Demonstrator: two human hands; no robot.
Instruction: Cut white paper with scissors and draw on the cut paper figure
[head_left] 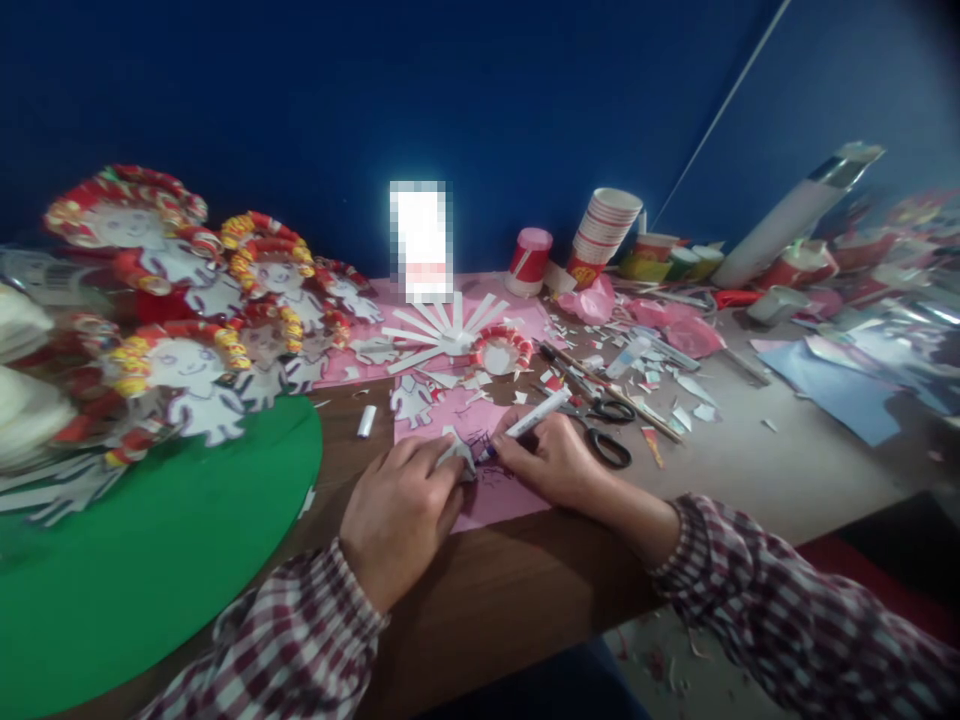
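Observation:
My right hand (pixel 553 462) grips a white marker (pixel 538 410), its dark tip pointing down and left at the edge of a small white paper cutout (pixel 459 458). The fingers of my left hand (pixel 405 500) are closed over that cutout and hide part of it. Both hands rest over a pink sheet (pixel 499 508) covered in dark pen marks. A doll-shaped paper cutout with a dark outline (pixel 412 400) lies just beyond my left hand. On the wood to its left is a small white cylinder (pixel 367 421) that looks like a marker cap.
Paper dolls with red and yellow hair (pixel 191 365) crowd the left, beside a green round board (pixel 225 520). Black-handled scissors (pixel 609 448) lie right of my hand among paper scraps. Stacked paper cups (pixel 606 225), a red cup (pixel 529 262) and blue paper (pixel 832 385) sit farther off.

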